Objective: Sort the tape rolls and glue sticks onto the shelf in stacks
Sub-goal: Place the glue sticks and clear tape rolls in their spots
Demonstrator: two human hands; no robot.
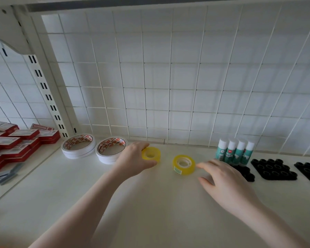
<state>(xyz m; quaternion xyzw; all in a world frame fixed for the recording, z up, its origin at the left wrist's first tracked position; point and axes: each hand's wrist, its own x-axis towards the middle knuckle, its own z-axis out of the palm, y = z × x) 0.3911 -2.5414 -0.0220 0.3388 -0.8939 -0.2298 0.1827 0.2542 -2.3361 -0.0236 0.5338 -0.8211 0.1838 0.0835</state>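
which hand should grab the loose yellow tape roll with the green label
Right. The right hand is open with its fingertips almost at that tape roll, while the left hand already grips the other yellow roll.

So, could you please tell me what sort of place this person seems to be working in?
Probably a stationery shop's display shelf or a stockroom. A white shelf backed by a wire grid panel holds grouped stock: stacked red staple boxes, double-sided tape rolls and a row of glue sticks.
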